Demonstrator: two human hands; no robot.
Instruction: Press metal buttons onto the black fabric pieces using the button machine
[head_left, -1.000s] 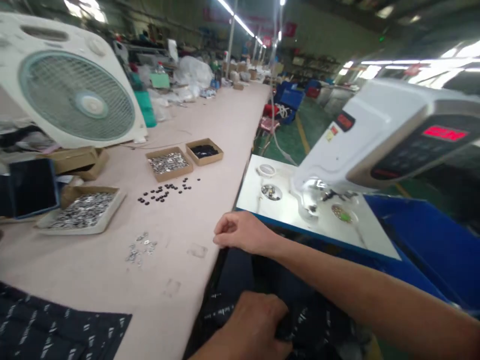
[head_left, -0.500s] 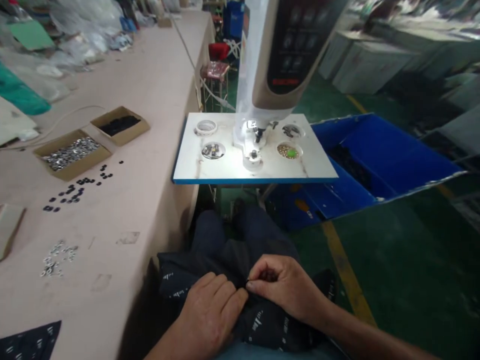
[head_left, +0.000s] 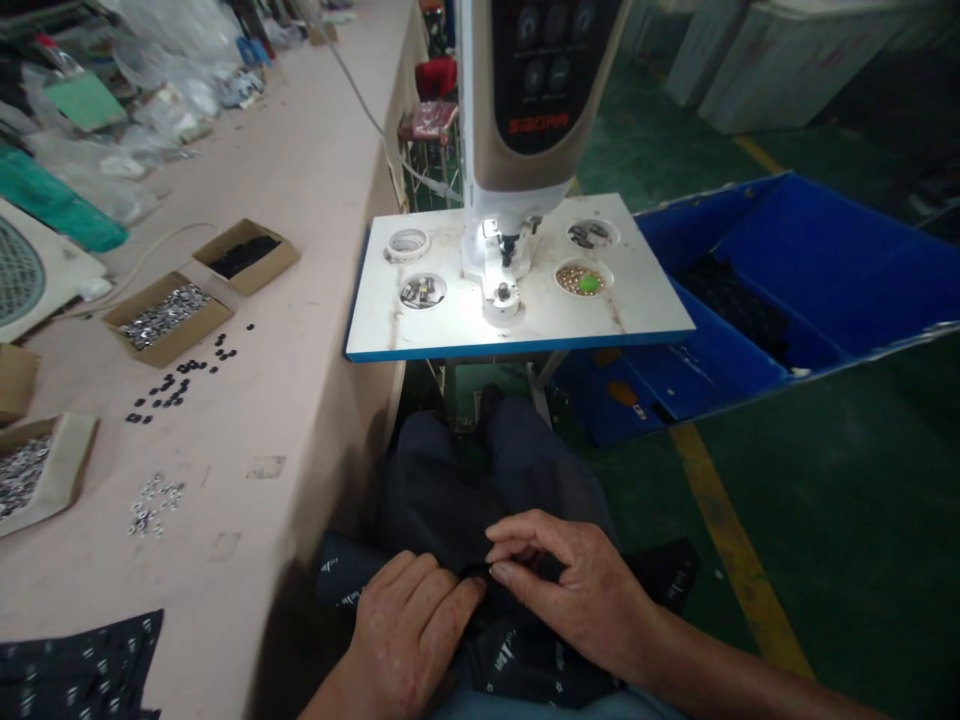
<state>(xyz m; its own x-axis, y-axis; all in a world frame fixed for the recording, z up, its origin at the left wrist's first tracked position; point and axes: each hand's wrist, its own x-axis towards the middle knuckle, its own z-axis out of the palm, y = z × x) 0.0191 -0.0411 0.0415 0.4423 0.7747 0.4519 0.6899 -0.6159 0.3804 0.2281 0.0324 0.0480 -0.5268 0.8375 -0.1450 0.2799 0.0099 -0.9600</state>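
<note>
Dark navy fabric point(head_left: 517, 655) with small white print lies bunched across my lap. My left hand point(head_left: 412, 620) is closed on it, knuckles up, with the thumb and forefinger at a fold. Beside it, my right hand point(head_left: 574, 590) holds its thumb and fingertips close together over the same fold. A tiny pale spot shows at the right thumb tip, too small to name. In front of my knees stands a snap-press machine point(head_left: 536, 110) on a white table plate point(head_left: 442, 335), its lamp lit.
On the bench point(head_left: 262, 400) at left are cardboard boxes of metal parts point(head_left: 165, 318) and black pieces point(head_left: 244, 255), loose black snap pieces point(head_left: 180, 385), silver rings point(head_left: 154, 505) and printed cloth point(head_left: 82, 660). A blue bin point(head_left: 840, 260) stands at right.
My right thumb and fingertips have parted slightly and lifted from the fabric fold. The left hand stays at the fold. The view has shifted a little.
</note>
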